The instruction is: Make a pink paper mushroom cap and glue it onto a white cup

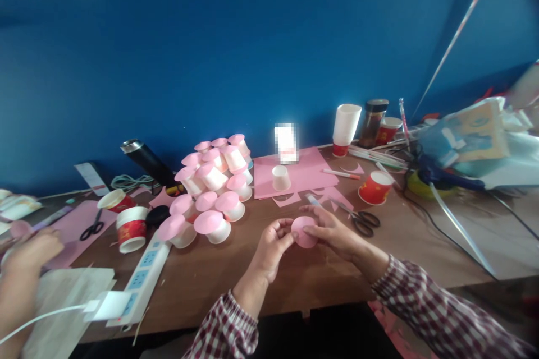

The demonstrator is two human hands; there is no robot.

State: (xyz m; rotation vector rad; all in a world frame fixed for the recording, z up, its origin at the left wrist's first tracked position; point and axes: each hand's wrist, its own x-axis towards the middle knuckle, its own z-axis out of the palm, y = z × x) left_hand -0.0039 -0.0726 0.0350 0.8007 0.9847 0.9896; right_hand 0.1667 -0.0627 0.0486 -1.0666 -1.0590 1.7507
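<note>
Both hands meet over the middle of the counter [236,275], pinching a pink paper disc [304,231] between them: the left hand [273,244] grips its left edge with thumb and fingers, and the right hand [332,231] closes on its right side. The disc is held just above the wood, in front of the person's chest; whether a cup is under it is hard to tell in the blur.

This counter is brown wood grain, set against a flat deep-blue wall [252,56]. To the left of the hands rises a pile of white paper cups capped with pink discs [214,185], tipped on their sides and stacked against one another. Behind the hands lies a pink paper sheet [307,174] with a small white cup [281,178] standing upside down on it, and curved pink offcuts beside it. Black-handled scissors [362,219] lie just right of the right hand, near a red cup [375,187]. A white power strip [143,275] runs along the front left edge. At the far left another person's hand [31,252] rests on pink paper. Crumpled plastic bags [480,146] are heaped at the right end.
</note>
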